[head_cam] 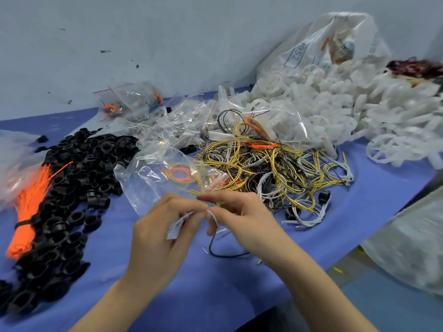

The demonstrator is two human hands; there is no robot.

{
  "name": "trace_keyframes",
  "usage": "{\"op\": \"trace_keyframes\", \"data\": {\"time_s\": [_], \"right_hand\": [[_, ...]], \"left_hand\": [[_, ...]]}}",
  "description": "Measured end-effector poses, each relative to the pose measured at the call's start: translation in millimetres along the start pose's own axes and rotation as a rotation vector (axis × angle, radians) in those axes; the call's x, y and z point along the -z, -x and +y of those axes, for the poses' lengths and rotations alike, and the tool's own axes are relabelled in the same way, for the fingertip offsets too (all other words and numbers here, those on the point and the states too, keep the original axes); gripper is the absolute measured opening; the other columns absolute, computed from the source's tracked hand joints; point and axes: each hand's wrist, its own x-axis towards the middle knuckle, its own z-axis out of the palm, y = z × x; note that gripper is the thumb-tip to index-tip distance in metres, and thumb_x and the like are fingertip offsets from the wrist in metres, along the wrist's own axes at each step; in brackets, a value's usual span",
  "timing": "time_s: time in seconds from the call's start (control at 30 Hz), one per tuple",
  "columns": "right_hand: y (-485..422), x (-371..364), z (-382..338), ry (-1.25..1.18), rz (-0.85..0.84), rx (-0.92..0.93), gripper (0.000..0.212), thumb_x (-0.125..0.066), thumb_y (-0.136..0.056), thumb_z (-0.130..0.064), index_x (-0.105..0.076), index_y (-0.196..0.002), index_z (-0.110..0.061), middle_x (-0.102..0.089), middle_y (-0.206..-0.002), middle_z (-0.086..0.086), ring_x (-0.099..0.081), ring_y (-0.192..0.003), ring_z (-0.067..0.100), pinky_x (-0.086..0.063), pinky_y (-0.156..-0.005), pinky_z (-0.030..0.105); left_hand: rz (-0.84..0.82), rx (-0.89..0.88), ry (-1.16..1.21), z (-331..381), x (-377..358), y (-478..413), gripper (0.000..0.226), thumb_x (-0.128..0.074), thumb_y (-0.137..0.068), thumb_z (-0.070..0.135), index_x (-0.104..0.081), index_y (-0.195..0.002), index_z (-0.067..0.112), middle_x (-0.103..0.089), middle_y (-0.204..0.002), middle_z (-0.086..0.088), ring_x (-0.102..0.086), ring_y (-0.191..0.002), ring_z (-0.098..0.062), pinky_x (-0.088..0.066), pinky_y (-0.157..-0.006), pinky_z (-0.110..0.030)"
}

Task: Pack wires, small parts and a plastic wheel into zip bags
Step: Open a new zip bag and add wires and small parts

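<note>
A clear zip bag point(153, 178) with coiled yellow and orange wires inside lies just beyond my hands. My left hand point(163, 233) pinches the bag's near edge, a white strip showing between its fingers. My right hand point(239, 219) pinches thin wires: a white wire loops over its finger, a black wire point(223, 254) trails below onto the blue table point(215, 288), and yellow wire ends stick out toward the bag. A tangled pile of yellow, black and white wires point(287, 168) lies to the right. White plastic wheels point(393, 147) are heaped at the far right.
Black plastic rings point(72, 188) cover the left side, beside an orange cable-tie bundle point(28, 212). Filled small bags point(167, 125) are piled at the back. A large white sack point(335, 49) leans on the wall. Another plastic bag point(412, 248) hangs off the table's right edge.
</note>
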Motion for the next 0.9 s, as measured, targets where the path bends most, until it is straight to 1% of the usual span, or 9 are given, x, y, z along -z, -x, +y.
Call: {"op": "trace_keyframes", "data": {"time_s": [0.07,0.2,0.3,0.4,0.5,0.6,0.73,0.8,0.9], "right_hand": [[0.1,3.1,-2.0,-0.225,-0.032,-0.03,0.025,-0.054,-0.091,-0.002,-0.067,-0.11,-0.01,-0.062,-0.057,0.0,-0.055,-0.058,0.017,-0.045,-0.063,0.019],[-1.0,1.9,-4.4,-0.601,-0.127,-0.167,0.027,-0.047,-0.09,0.003,-0.063,-0.111,-0.004,-0.055,-0.057,0.004,-0.052,-0.051,0.015,-0.049,-0.054,0.025],[0.8,2.2,-4.6,-0.613,-0.194,-0.226,0.028,-0.045,-0.093,-0.004,-0.059,-0.117,-0.01,-0.052,-0.051,0.006,-0.052,-0.046,0.017,-0.037,-0.041,0.018],[2.0,8.7,-3.9,-0.695,-0.298,-0.254,0.033,-0.045,-0.094,-0.005,-0.057,-0.123,-0.016,-0.049,-0.051,0.004,-0.041,-0.038,0.011,-0.028,-0.037,0.014],[1.5,20.9,-2.4,-0.804,-0.361,-0.254,0.038,-0.049,-0.088,-0.01,-0.059,-0.123,-0.023,-0.048,-0.054,-0.001,-0.032,-0.034,0.004,-0.025,-0.036,0.014],[-2.2,37.3,1.3,-0.929,-0.316,-0.254,0.039,-0.047,-0.087,-0.015,-0.057,-0.124,-0.02,-0.05,-0.058,-0.005,-0.017,-0.033,0.003,-0.032,-0.039,0.014],[-5.7,52.1,9.7,-1.151,-0.237,-0.293,0.038,-0.044,-0.088,-0.014,-0.057,-0.124,-0.016,-0.049,-0.058,-0.004,-0.012,-0.035,0.005,-0.03,-0.038,0.014],[-7.1,55.9,14.1,-1.204,-0.198,-0.309,0.036,-0.044,-0.088,-0.015,-0.061,-0.119,-0.015,-0.047,-0.058,-0.003,-0.012,-0.036,0.004,-0.028,-0.037,0.014],[-7.6,65.0,19.3,-1.245,-0.137,-0.306,0.037,-0.041,-0.093,-0.036,-0.06,-0.114,-0.013,-0.049,-0.057,-0.002,-0.013,-0.038,0.004,-0.025,-0.036,0.014]], "left_hand": [[-0.044,-0.021,-0.019,-1.9,-2.2,-0.5,0.008,-0.057,-0.091,0.021,-0.063,-0.093,0.024,-0.059,-0.088,0.018,-0.058,-0.081,-0.005,-0.043,-0.073,-0.012],[-0.033,0.02,-0.018,-3.5,-5.2,1.3,0.009,-0.059,-0.088,0.02,-0.067,-0.09,0.024,-0.054,-0.089,0.014,-0.056,-0.084,0.004,-0.04,-0.077,-0.008],[-0.024,0.107,0.052,-4.5,-7.6,3.4,0.005,-0.065,-0.085,0.022,-0.066,-0.09,0.024,-0.058,-0.086,0.016,-0.06,-0.085,0.004,-0.042,-0.075,-0.008],[-0.024,0.364,0.2,-8.5,-9.1,4.6,0.003,-0.067,-0.081,0.033,-0.067,-0.083,0.033,-0.067,-0.084,0.01,-0.064,-0.077,-0.008,-0.05,-0.072,-0.02],[0.036,0.445,0.167,-19.7,-9.5,5.8,0.005,-0.064,-0.082,0.033,-0.065,-0.086,0.037,-0.066,-0.084,0.009,-0.061,-0.076,-0.011,-0.048,-0.071,-0.019],[0.021,0.441,0.027,-33.7,-10.8,7.5,0.024,-0.066,-0.086,0.021,-0.057,-0.096,0.041,-0.062,-0.094,0.013,-0.057,-0.084,-0.007,-0.042,-0.073,-0.011],[-0.23,0.452,-0.161,-48.6,-14.3,16.1,0.053,-0.077,-0.079,0.017,-0.047,-0.118,0.037,-0.051,-0.116,0.011,-0.052,-0.105,-0.014,-0.037,-0.088,-0.023],[-0.294,0.419,-0.216,-53.1,-14.7,18.7,0.058,-0.079,-0.077,0.015,-0.048,-0.123,0.035,-0.047,-0.118,0.012,-0.049,-0.11,-0.017,-0.032,-0.09,-0.02],[-0.306,0.412,-0.239,-57.0,-13.0,20.1,0.061,-0.075,-0.078,0.006,-0.05,-0.127,0.033,-0.045,-0.117,0.013,-0.051,-0.108,-0.018,-0.033,-0.089,-0.019]]}}
